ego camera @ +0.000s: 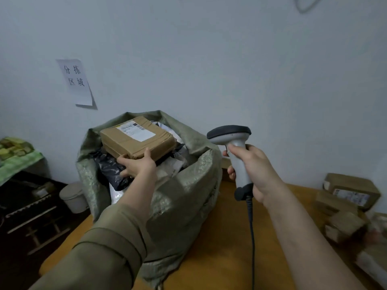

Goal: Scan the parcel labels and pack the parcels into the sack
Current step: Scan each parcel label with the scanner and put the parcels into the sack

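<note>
Brown cardboard marks the parcel in hand [138, 138]: a flat taped box with its white shipping label [137, 130] facing up, held over the mouth of the green woven sack [188, 197], which serves as the landmark for everything else. The left hand [137, 165] grips the box's near edge, thumb on top and fingers curled beneath, just above the heap inside the sack. That heap, of which a black plastic mailer [111, 169] and pale packets [173, 164] show, rises almost to the rim, so most of the packing looks done.

Right of the sack, the right hand [254, 166] is wrapped tight around the grey scanner's [231, 143] handle, the scanner head pointing toward the sack and its cord [251, 227] hanging down over the orange table [219, 258]. Whether this label has been read cannot be told; no beam shows.

Farther right of the sack, well apart from it, a cluster of brown boxes [347, 197] waits on the table, so several parcels likely remain to scan and pack. Room inside the sack looks short.
</note>
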### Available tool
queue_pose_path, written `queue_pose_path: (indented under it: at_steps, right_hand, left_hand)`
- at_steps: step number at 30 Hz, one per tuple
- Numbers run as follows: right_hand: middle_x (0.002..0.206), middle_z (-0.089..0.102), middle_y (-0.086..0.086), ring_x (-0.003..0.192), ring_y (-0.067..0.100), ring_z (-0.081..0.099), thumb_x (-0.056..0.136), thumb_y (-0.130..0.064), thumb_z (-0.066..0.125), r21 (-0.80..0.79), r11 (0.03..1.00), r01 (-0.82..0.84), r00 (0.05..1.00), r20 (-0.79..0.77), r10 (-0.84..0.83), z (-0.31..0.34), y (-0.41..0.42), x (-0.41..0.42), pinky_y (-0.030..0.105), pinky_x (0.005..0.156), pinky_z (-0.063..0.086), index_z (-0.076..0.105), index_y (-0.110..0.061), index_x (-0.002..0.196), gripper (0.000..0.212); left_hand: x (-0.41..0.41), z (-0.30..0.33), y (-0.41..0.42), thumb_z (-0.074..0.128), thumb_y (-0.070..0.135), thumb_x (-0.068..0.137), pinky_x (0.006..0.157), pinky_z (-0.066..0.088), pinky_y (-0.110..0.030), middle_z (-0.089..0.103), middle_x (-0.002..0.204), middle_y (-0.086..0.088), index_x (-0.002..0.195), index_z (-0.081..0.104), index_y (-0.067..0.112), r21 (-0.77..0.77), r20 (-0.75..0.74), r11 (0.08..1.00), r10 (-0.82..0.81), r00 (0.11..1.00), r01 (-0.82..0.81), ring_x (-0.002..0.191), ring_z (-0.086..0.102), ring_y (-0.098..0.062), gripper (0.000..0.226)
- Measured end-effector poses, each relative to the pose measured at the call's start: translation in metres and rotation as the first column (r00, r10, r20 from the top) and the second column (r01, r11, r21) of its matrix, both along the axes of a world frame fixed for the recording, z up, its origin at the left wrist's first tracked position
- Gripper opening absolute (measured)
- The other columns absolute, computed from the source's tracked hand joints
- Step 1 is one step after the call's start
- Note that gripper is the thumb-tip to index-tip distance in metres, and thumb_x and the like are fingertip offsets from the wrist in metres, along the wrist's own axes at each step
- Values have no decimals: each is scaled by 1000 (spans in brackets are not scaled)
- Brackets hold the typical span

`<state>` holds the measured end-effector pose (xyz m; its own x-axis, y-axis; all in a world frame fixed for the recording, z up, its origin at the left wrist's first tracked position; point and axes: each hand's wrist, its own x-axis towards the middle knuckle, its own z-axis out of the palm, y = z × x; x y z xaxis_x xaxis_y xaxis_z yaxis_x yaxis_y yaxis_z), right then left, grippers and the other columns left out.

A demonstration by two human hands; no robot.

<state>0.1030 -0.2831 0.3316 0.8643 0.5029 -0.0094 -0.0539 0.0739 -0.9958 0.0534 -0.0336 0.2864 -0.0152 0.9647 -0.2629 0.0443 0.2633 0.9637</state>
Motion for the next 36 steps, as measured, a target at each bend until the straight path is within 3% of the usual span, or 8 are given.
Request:
queue_pose_path:
  at_steps: [4,7,12,17,21,25,32,36]
  right_hand:
    - [78,59,11,58,15,57,94,-30,62,-20,999,34,999,-19,-35,-8,25,8,28,53,47,63,1,112,36]
    - [75,60,11,56,14,58,94,-32,62,-57,994,89,995,-41,-92,-14,28,17,27,51,48,63,-1,112,36]
    - [78,61,10,55,16,57,94,-27,63,-50,976,214,969,-117,-218,-26,10,39,32,57,47,61,-3,111,29]
    - [101,65,13,53,12,56,93,-17,62,-14,921,390,902,-196,-385,-40,-32,63,28,53,48,56,-9,108,18]
    - [111,70,15,48,11,54,92,-17,63,-14,867,498,833,-273,-482,-57,-85,95,25,46,46,60,-8,103,14]
    - [94,75,16,44,9,51,94,-18,62,-42,864,501,787,-392,-476,-77,-152,130,21,41,43,58,-6,105,17]
    - [61,62,8,48,12,59,94,-6,63,-142,809,570,673,-485,-559,-128,-272,185,20,43,48,61,-2,89,6]
    - [89,71,20,79,28,71,93,-7,64,-160,781,603,628,-508,-589,-165,-319,202,30,65,62,61,-2,107,15]
  left_hand:
    - [10,0,29,76,27,83,100,40,-39,18,149,-14,133,39,22,27,-63,996,-79,995,81,117,49,-32,62]
    - [21,-2,22,74,30,85,96,44,-37,18,146,-16,138,32,17,237,-131,971,-13,991,44,114,53,-33,69]
    - [52,-19,-19,60,32,92,86,45,-27,32,132,-15,127,38,4,530,-4,848,-20,1000,19,110,50,-27,50]
    - [100,-30,-76,53,15,92,78,40,-14,40,111,-9,107,51,1,749,-85,604,-320,944,272,87,45,-16,21]
    - [142,-39,-137,52,4,90,70,32,-3,41,107,-4,104,54,2,740,-232,479,-476,848,472,83,43,-10,14]
    - [186,-71,-199,53,5,91,75,41,-19,47,108,-5,102,54,8,626,-361,456,-550,753,633,86,48,-14,11]
    - [274,-171,-334,61,17,91,74,42,-25,57,108,-2,114,58,12,218,-664,70,-720,201,973,96,57,-19,24]
    - [303,-229,-401,68,33,88,89,42,-28,41,137,-6,139,40,14,-40,-646,-66,-759,-77,997,119,49,-23,61]
